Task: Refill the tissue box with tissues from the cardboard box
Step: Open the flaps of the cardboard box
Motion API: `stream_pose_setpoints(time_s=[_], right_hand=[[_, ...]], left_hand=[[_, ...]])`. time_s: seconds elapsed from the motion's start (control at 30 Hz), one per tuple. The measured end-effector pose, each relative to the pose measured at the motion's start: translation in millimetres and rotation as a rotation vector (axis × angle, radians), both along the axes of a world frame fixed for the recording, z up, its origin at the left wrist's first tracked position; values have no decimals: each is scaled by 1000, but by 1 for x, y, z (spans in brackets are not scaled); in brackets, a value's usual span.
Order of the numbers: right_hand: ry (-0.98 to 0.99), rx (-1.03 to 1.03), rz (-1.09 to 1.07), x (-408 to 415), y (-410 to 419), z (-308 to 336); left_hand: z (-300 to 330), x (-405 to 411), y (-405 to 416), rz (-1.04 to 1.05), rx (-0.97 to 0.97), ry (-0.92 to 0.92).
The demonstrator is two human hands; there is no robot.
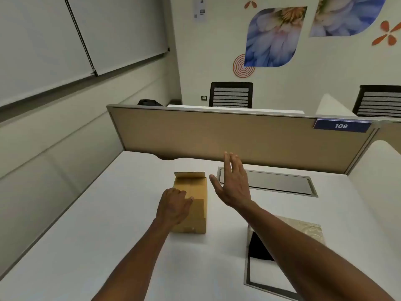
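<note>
Barely begun — my left hand (173, 206) rests its loose grip on the cardboard box (191, 203); right hand (233, 183) hovers splayed, empty, at three o'clock. Tissue box (303, 230) unfilled.

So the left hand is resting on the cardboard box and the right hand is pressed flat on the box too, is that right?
Not quite. The left hand does rest on the cardboard box, but the right hand is not on it: the head view shows it open with fingers spread, raised beside the box's right edge, holding nothing.
</note>
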State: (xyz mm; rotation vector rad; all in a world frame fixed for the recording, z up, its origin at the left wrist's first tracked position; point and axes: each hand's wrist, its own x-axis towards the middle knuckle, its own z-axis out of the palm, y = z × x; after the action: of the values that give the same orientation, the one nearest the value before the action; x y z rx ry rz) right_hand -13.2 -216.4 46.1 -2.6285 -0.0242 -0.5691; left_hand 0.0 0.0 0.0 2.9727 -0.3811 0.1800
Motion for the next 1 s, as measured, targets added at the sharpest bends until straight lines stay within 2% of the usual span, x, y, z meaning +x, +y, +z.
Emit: stream_pose_setpoints(time_s=[0.17, 0.4, 0.6, 0.83, 1.0], right_hand=[[84, 33, 18, -1, 25, -18], [307, 191, 26, 0, 55, -56], [510, 134, -27, 8, 59, -80], [556, 8, 31, 10, 82, -97], [602, -12, 23, 12, 92, -110]], left_hand=[[-6, -6, 9, -56, -64, -18], [-21, -18, 18, -121, -292, -85], [-57, -30, 31, -71, -289, 36], [-75, -24, 32, 61, -257, 110], [-77, -12, 24, 191, -185, 237]])
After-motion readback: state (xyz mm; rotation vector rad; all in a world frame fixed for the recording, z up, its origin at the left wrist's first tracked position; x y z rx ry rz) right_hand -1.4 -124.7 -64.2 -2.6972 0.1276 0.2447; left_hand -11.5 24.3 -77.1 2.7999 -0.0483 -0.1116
